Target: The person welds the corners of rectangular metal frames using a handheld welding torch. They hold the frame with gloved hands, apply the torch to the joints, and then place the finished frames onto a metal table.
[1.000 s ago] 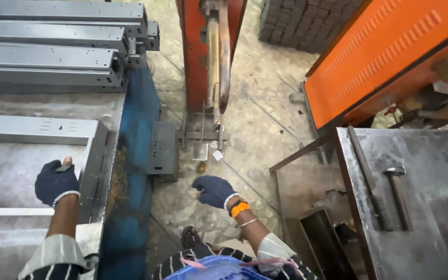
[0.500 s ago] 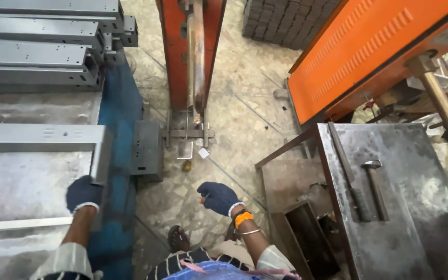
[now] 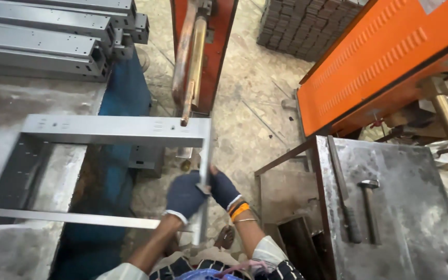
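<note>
Nearby, hammer (image 3: 370, 207) beside orange machine (image 3: 379, 67).

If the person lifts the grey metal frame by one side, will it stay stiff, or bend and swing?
The metal frame is probably fairly stiff, being folded sheet channel. It looks large and open, so it may twist and swing when gripped only by the left hand and right hand. Its edges may be sharp; both hands wear gloves.

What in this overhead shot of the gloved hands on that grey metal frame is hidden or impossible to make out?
Head view only:
- Grey metal frame: its left end runs off the picture's edge.
- Left hand and right hand: dark gloves hide the fingers; the frame's upright bar covers where they meet.
- Hammer: the handle's end blurs into the steel table.
- Orange machine: cut off at the top and right.
</note>
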